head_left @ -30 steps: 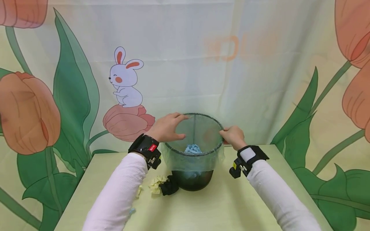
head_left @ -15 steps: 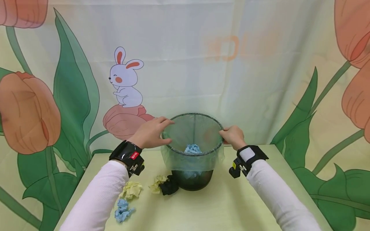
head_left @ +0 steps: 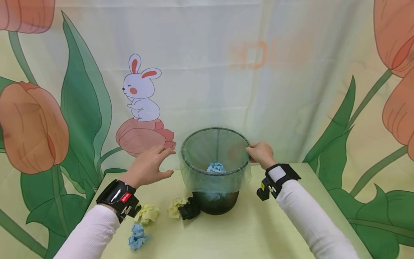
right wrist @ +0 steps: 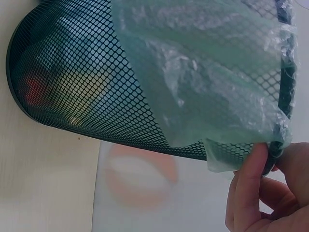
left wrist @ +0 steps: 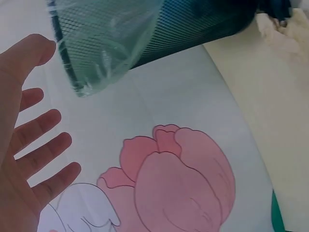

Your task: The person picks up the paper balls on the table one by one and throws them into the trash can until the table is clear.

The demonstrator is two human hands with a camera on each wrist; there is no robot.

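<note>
A dark mesh wastebasket (head_left: 216,203) stands upright on the table, lined with a thin green plastic bag (right wrist: 178,87) folded down over its rim. My right hand (head_left: 261,154) pinches the rim and bag edge at the right side; the right wrist view shows thumb and fingers around it. My left hand (head_left: 147,165) is in the air left of the basket, fingers spread and holding nothing, apart from the rim. A crumpled blue paper ball (head_left: 216,167) lies inside the basket. Through the mesh, yellowish and red crumpled pieces show low down in the right wrist view.
On the table left of the basket lie a black crumpled ball (head_left: 190,208) against a yellow one (head_left: 176,207), another yellow paper ball (head_left: 147,213), and blue crumpled paper (head_left: 137,237). A printed curtain (head_left: 207,64) with a rabbit and tulips hangs behind the table (head_left: 252,237).
My left hand has moved from over the basket's left rim out to the left and down, uncovering the yellow and blue paper balls. The right hand stays on the rim.
</note>
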